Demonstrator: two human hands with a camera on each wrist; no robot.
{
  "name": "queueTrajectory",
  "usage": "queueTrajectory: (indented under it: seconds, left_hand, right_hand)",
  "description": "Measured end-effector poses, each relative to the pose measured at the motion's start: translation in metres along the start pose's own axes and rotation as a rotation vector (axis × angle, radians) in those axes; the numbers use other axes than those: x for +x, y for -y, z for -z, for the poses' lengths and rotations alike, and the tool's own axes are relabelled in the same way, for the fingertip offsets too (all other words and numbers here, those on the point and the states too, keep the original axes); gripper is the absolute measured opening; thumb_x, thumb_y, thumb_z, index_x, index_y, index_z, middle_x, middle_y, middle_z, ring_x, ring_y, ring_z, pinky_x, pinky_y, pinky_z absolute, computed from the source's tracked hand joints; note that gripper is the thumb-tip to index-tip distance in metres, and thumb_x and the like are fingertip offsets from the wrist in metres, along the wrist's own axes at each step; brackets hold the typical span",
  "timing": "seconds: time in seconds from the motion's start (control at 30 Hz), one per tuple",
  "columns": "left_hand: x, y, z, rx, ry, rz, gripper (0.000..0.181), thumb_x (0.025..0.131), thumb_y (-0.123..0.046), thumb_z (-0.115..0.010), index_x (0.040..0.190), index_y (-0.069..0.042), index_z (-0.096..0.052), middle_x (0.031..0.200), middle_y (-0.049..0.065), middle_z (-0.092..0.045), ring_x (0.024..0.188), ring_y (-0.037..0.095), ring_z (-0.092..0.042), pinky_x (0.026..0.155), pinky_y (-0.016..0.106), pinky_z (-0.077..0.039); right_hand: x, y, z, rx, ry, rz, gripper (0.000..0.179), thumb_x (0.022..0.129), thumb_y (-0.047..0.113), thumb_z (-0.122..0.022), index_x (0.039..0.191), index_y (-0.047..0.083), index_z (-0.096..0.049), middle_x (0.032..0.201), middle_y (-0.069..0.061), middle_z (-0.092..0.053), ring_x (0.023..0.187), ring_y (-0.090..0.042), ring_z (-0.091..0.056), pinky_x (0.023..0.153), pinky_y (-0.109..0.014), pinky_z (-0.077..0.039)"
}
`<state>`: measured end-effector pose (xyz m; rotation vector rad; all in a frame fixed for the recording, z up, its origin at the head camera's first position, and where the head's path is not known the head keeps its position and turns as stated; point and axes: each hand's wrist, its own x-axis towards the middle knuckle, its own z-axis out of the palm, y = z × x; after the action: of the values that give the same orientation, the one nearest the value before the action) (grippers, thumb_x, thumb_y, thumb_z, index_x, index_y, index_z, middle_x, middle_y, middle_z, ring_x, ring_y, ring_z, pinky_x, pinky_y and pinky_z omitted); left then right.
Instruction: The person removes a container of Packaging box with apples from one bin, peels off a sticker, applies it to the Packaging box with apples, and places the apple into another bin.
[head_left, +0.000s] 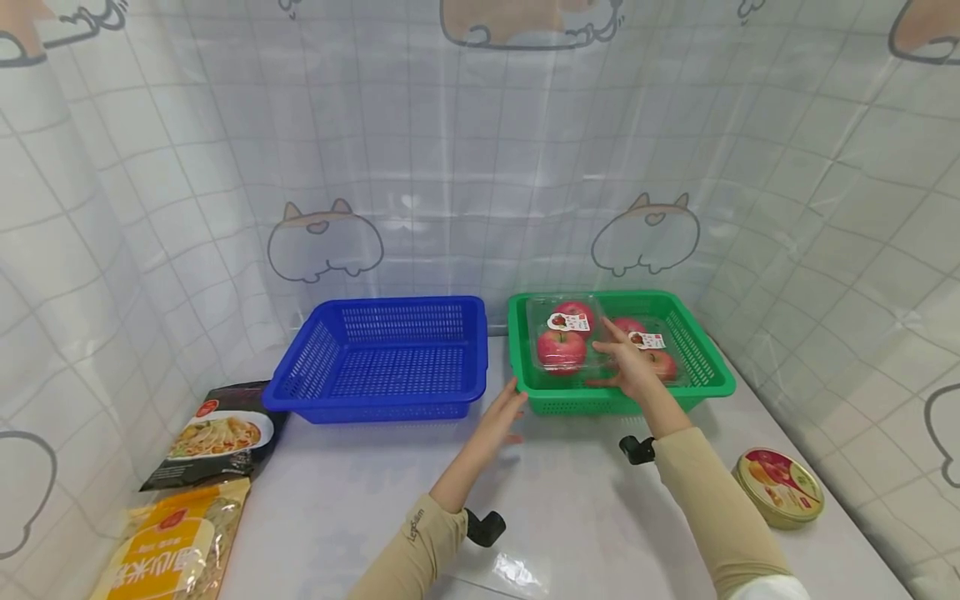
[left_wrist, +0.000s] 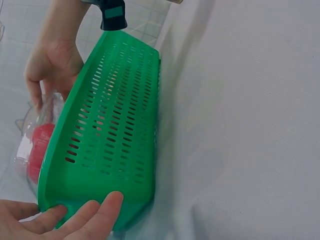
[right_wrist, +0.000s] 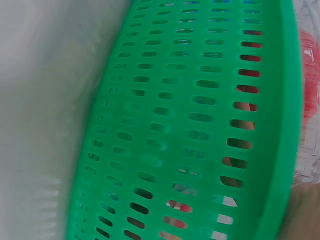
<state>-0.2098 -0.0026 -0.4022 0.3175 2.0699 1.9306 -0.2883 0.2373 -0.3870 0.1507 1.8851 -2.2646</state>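
A clear plastic box of red apples (head_left: 562,350) is at the left end of the green basket (head_left: 551,402), standing above the rim in the left wrist view. My right hand (head_left: 630,367) holds this box by its right side, the fingers spread along the edge. Under and beside that hand, a second box of apples (head_left: 660,364) lies in the basket. With extended fingers, my left hand (head_left: 495,425) touches the basket's front left corner. In the right wrist view the basket wall (right_wrist: 165,120) hides most of the right hand.
A blue basket (head_left: 405,408) stands left of the green one. A black food packet (head_left: 217,437) and a yellow bag (head_left: 176,546) lie at the left. One round tin (head_left: 780,487) sits near the right edge. Behind hangs a patterned curtain (head_left: 480,167).
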Motion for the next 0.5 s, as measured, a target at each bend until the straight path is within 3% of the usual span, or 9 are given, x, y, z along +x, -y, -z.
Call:
queueTrajectory:
  seconds: [0.37,0.5]
  left_hand:
    - [0.002,0.002,0.001,0.007,0.038,0.022,0.063,0.099,-0.033,-0.036,0.148,-0.005,-0.008,0.148,0.025,-0.019,0.128,0.047,-0.029,0.092,0.056,-0.041]
    - [0.01,0.014,0.002,-0.008,0.031,0.022,0.062,0.099,-0.033,-0.036,0.149,-0.008,-0.008,0.149,0.024,-0.02,0.128,0.047,-0.03,0.09,0.057,-0.042]
  right_hand:
    - [0.011,-0.006,0.003,-0.059,0.005,-0.038,0.07,0.096,0.008,-0.041,0.149,0.026,0.001,0.154,-0.011,0.01,0.135,-0.05,-0.004,0.095,-0.066,-0.03]
    - [0.014,-0.006,0.004,-0.104,0.019,-0.055,0.07,0.096,0.007,-0.039,0.149,0.024,0.003,0.153,-0.017,0.008,0.133,-0.052,-0.002,0.098,-0.067,-0.026]
